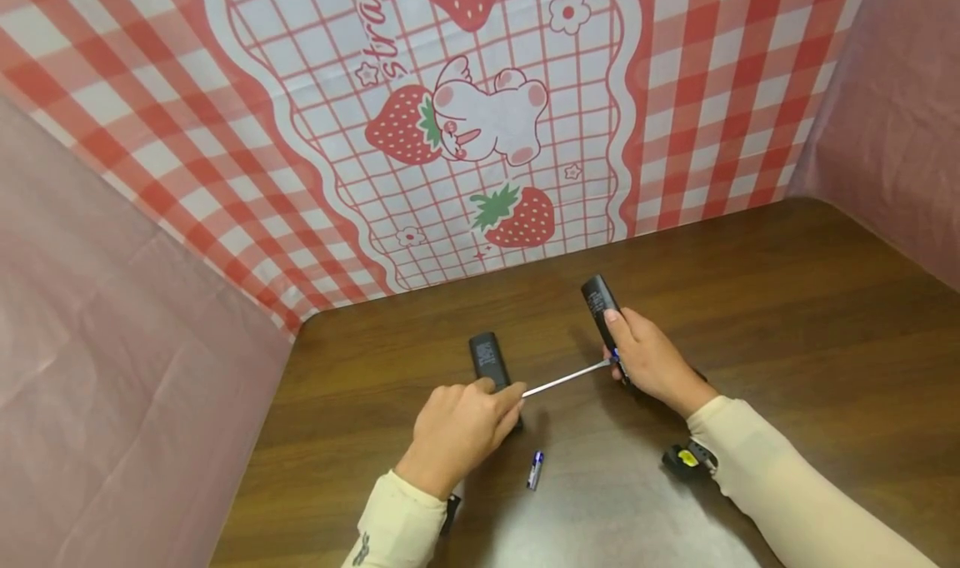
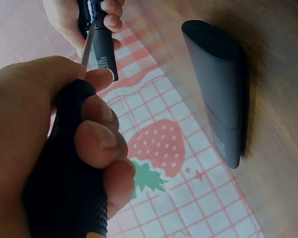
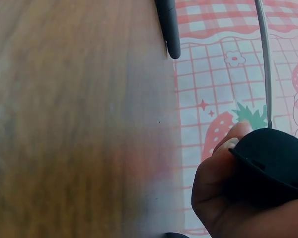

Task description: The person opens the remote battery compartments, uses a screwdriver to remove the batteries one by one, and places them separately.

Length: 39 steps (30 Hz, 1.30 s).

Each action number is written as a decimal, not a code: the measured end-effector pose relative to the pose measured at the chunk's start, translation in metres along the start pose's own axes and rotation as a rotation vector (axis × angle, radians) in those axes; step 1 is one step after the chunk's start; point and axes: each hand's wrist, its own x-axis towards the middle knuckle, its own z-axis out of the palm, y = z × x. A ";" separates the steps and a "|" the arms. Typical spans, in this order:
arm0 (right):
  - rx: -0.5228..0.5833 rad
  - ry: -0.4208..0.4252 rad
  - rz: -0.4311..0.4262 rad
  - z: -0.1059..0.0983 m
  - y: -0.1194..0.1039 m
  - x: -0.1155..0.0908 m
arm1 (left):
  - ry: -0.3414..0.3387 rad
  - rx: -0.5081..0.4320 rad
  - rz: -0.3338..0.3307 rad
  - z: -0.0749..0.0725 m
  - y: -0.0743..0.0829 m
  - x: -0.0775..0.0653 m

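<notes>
My left hand (image 1: 459,425) grips the dark handle of a screwdriver (image 2: 64,171), whose thin metal shaft reaches across to the right. In my right hand (image 1: 660,366) is a black remote control (image 1: 597,298), raised off the table and held with the thumb along it. The screwdriver's tip meets the remote at a blue battery (image 1: 616,356) in its lower part, largely covered by the fingers. A second black remote control (image 1: 486,353) lies on the table, partly behind the left hand. Nearer to me lies a loose blue and silver battery (image 1: 535,470).
The brown wooden table (image 1: 360,485) meets a red-and-white strawberry-print cloth (image 1: 585,135) at the back. Pink cloth walls (image 1: 127,368) stand at both sides. A black wrist device (image 1: 681,461) hangs by the right sleeve.
</notes>
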 end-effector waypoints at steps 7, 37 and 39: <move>0.064 -0.011 0.039 -0.001 0.000 -0.001 | -0.085 -0.073 -0.053 -0.002 0.000 0.002; 0.086 -0.029 0.100 -0.001 0.000 -0.002 | -0.032 0.029 0.036 -0.008 0.002 0.008; 0.098 -0.034 0.114 -0.002 0.001 -0.002 | -0.044 -0.001 0.028 -0.007 0.001 0.006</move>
